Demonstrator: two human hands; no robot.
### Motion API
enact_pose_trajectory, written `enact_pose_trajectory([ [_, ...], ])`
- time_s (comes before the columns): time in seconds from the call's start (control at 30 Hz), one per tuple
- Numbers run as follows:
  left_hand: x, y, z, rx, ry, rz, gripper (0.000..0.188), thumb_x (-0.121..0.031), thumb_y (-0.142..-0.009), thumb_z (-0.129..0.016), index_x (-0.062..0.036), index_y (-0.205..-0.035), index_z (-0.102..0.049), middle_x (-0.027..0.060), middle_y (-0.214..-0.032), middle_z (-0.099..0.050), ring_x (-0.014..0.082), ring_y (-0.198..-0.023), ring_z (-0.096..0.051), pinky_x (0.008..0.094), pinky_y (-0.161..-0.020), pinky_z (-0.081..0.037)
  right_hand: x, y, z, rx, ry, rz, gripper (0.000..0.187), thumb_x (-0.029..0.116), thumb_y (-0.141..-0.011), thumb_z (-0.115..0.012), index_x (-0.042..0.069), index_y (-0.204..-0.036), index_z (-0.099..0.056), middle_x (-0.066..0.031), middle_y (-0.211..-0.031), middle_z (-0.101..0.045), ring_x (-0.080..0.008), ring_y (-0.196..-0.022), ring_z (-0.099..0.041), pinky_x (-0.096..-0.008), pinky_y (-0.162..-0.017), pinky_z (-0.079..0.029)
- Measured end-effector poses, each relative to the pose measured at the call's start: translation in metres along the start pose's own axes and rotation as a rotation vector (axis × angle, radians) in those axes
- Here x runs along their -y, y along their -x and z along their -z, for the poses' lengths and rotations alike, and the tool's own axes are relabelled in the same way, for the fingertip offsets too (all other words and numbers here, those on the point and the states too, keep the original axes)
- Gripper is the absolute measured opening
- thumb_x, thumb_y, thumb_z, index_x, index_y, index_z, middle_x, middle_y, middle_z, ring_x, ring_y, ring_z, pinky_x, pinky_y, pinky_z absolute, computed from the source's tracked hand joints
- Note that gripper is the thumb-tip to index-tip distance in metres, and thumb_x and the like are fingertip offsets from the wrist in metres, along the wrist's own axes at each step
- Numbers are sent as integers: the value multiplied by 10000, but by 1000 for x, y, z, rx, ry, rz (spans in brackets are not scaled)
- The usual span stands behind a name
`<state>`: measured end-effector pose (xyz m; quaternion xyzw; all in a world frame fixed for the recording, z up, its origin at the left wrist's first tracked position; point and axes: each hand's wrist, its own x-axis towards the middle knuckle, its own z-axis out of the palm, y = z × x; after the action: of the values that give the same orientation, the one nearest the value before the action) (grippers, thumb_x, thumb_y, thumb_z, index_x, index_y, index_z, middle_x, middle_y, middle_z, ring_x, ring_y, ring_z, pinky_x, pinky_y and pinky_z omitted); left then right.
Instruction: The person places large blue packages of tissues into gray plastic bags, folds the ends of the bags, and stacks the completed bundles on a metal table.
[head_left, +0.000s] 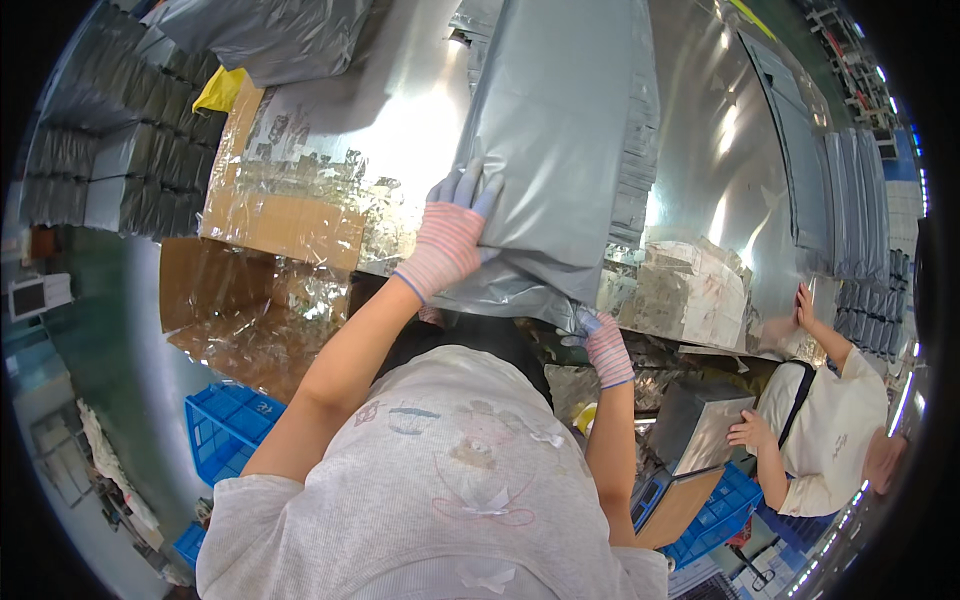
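The left hand [450,235], in a striped knit glove with pale blue fingertips, lies flat on the near left part of a grey bag [555,150], fingers spread and pressing down rather than gripping, as if to hold the soft parcel steady. The right hand [603,340], gloved the same way, is curled at the bag's near lower corner; it seems to pinch the plastic edge there, though the fingers are partly hidden under the fold. Between them the two hands pin and pull the bag at its near end, so it lies stretched away from the person along the shiny metal table [700,150].

Left of the bag lies a flattened cardboard sheet [285,215] with crinkled clear tape, and a second piece [240,300] hangs off the table edge. Stacks of folded grey bags [130,150] stand at the far left, with a yellow scrap [220,90] beside them. More grey bags [860,210] line the right edge. Blue crates [225,420] sit on the floor below. At the right a co-worker [825,440] rests one hand on the table and the other on a grey parcel [700,420].
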<state>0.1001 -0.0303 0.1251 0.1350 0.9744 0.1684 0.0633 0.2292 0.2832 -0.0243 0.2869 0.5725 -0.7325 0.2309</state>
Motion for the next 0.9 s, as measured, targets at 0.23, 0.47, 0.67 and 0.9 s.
enact_pose_trajectory([
  [0.23,74,30,-83,-245,844,286,767,-4,-704,-577,-72,-1380,-221,189,-1325,-358,285,-1148,-438,367,-950,-396,84,-15,-43,162,-859,-262,234,243,-833,-587,31,-931,-568,-107,-807,-624,-194,-667,-543,-364,-683,-479],
  [0.47,143,77,-53,-313,1653,886,221,-70,-810,-531,-20,-1024,-550,109,-847,-601,168,-677,-591,253,-539,-486,117,-36,-84,-256,-661,-253,322,321,-815,-550,99,-1049,-553,-58,-1119,-575,-262,-1004,-518,-455,-844,-398],
  [0.67,84,93,-35,441,1872,1061,338,-361,-839,-548,-23,-837,-568,104,-644,-592,195,-507,-584,270,-400,-447,114,-51,-65,-100,-656,-313,380,332,-821,-504,126,-1137,-552,-70,-1205,-542,-258,-1085,-506,-488,-890,-399],
  [0.9,44,5,-30,-172,2102,1137,355,-354,-869,-520,-45,-699,-562,54,-549,-545,149,-406,-483,244,-374,-388,129,-50,-78,-299,-483,-340,357,345,-798,-544,128,-1080,-571,-55,-1146,-582,-242,-1026,-540,-442,-851,-436],
])
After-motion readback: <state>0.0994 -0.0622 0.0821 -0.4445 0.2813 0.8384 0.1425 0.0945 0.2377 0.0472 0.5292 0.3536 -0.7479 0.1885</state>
